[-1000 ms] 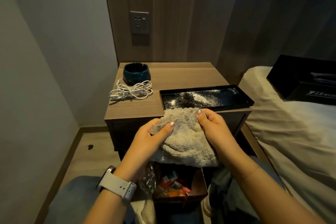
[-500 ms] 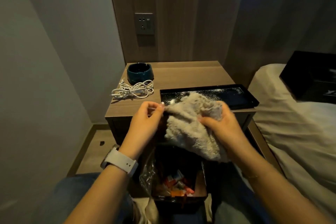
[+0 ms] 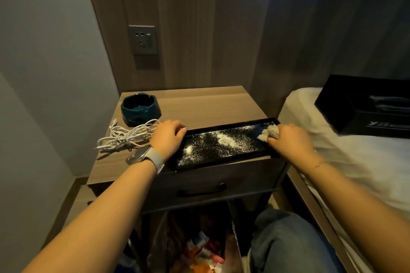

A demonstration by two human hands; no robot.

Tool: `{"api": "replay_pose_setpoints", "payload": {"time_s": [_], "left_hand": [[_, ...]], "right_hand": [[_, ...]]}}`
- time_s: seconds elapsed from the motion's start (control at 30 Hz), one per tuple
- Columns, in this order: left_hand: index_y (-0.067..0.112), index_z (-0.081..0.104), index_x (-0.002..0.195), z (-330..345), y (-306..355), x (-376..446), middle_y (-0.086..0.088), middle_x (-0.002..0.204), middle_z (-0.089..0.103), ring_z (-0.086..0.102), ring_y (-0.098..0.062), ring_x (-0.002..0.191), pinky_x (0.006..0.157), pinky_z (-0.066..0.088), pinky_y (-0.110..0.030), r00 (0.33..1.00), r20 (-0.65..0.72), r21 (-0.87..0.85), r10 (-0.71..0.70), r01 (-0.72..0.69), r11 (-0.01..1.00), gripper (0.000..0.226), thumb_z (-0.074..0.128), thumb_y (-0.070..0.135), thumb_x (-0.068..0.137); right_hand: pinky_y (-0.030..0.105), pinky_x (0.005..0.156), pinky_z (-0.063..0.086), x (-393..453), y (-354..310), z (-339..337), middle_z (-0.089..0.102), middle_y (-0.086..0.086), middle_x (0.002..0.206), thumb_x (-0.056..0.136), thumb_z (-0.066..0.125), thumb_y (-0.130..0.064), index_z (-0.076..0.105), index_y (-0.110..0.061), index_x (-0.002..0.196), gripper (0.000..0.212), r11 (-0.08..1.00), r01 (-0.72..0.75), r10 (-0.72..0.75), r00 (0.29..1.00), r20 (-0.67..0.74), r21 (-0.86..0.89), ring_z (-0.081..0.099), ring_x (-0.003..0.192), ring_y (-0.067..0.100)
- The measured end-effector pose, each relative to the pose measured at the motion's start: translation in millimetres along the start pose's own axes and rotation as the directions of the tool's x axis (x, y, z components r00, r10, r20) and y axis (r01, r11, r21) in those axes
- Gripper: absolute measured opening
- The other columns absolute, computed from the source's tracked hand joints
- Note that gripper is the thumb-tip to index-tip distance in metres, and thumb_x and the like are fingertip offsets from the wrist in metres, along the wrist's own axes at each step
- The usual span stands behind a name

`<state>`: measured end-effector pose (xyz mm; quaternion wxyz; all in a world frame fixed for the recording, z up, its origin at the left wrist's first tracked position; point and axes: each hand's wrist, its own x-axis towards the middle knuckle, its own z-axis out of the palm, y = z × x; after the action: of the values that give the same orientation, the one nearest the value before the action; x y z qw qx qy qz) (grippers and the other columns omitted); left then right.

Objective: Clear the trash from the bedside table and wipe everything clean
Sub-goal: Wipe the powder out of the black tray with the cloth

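Bedside table (image 3: 199, 104), a wood-topped unit with a dark drawer front, stands against a wood-panelled wall that carries a grey socket plate (image 3: 143, 39). On its front right part we see a black rectangular tray (image 3: 224, 162), lying along the front edge and dusted with white powder in scattered grains and a few thicker heaps. Our left hand (image 3: 168, 139) has its fingers curled over the tray's left end, gripping the rim, a pale-strapped watch (image 3: 144, 157) on the wrist. Our right hand (image 3: 288, 139) is closed around a bunched beige cloth (image 3: 269, 132), pressing it onto the tray's far right corner. At the table's back left sits a dark teal ashtray (image 3: 140, 109); just in front of it lies a tangled white charging cable (image 3: 127, 136), close beside our left hand. The drawer shows a dark bar handle (image 3: 202, 190). To the right a bed with pale bedding (image 3: 366, 162) carries a black box (image 3: 366, 106), cut off by the frame edge; its lettering is too dim to read. Below the table, a trash bin (image 3: 199, 250) lined with clear plastic holds colourful wrappers, though the gloom and the frame's lower edge keep us from telling them apart. Most of the cloth is hidden under our right hand. A knee in blue denim (image 3: 288, 241) shows beside the bin.
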<state>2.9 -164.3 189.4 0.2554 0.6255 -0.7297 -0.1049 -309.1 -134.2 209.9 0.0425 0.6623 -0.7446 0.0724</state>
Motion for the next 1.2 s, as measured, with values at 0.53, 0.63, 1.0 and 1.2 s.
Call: {"api": "replay_pose_setpoints", "payload": {"time_s": [0.53, 0.63, 1.0, 1.2], "left_hand": [[0.018, 0.063, 0.099, -20, 2, -50, -0.001, 0.097, 0.062, 0.058, -0.021, 0.091, 0.074, 0.045, -0.032, 0.991, 0.103, 0.181, 0.090, -0.107, 0.978, 0.020, 0.048, 0.030, 0.097], [0.019, 0.064, 0.096, -30, 6, -54, -0.001, 0.089, 0.066, 0.060, -0.019, 0.085, 0.071, 0.049, -0.030, 0.968, 0.249, 0.122, 0.032, -0.064, 0.990, 0.018, 0.051, 0.032, 0.095], [0.011, 0.049, 0.121, 11, 16, 11, -0.013, 0.102, 0.066, 0.062, -0.034, 0.089, 0.069, 0.048, -0.039, 0.984, 0.177, 0.232, 0.014, -0.055, 0.971, 0.031, 0.032, 0.029, 0.103], [0.010, 0.048, 0.103, 15, 8, 11, -0.012, 0.091, 0.063, 0.060, -0.035, 0.081, 0.067, 0.048, -0.042, 0.979, 0.194, 0.178, 0.063, -0.098, 0.979, 0.012, 0.042, 0.019, 0.099]], "right_hand": [[0.032, 0.075, 0.032, 68, -39, 13, 0.060, 0.011, 0.102, 0.087, 0.061, -0.018, 0.067, -0.015, 0.098, 0.013, 0.938, 0.340, -0.342, 0.940, 0.011, 0.071, 0.055, 0.092, 0.033], [0.034, 0.083, 0.036, 80, -50, 15, 0.059, 0.007, 0.107, 0.086, 0.064, -0.018, 0.067, -0.020, 0.109, 0.023, 0.903, 0.414, -0.421, 0.906, 0.047, 0.115, 0.052, 0.098, 0.030], [0.030, 0.060, 0.035, 104, -99, 5, 0.064, 0.006, 0.090, 0.083, 0.064, -0.022, 0.057, -0.018, 0.088, 0.010, 0.917, 0.357, -0.359, 0.933, -0.024, 0.179, 0.059, 0.085, 0.028], [0.032, 0.060, 0.039, 111, -151, 13, 0.059, 0.010, 0.075, 0.084, 0.058, -0.007, 0.049, -0.008, 0.067, 0.019, 0.968, 0.248, -0.248, 0.969, -0.002, 0.033, 0.063, 0.088, 0.035]]}}
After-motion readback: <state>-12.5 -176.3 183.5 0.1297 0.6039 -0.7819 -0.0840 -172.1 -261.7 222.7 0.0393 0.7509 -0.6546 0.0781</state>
